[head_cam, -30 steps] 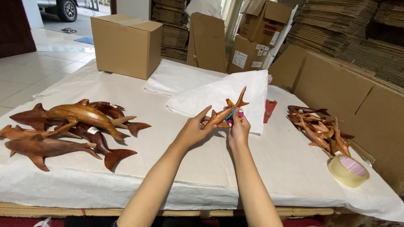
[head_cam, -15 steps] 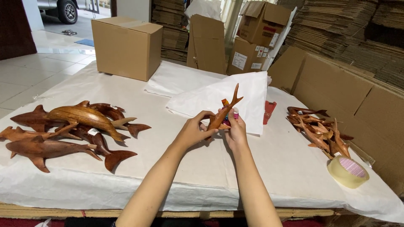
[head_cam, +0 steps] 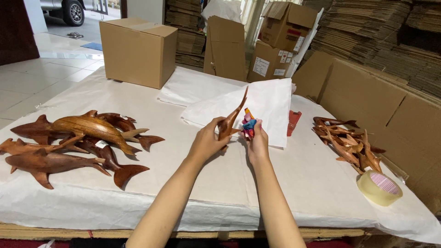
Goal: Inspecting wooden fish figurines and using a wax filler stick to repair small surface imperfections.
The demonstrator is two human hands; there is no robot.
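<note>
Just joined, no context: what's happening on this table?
A person holds a small wooden fish carving upright in the left hand; the right hand pinches a colourful small object beside it. They are over white paper sheets. Large wooden shark carvings lie left, small carvings and a tape roll right.

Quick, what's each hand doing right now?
Left hand: closed, holding a small wooden fish carving.
Right hand: closed on a small colourful object; what it is cannot be told.
</note>
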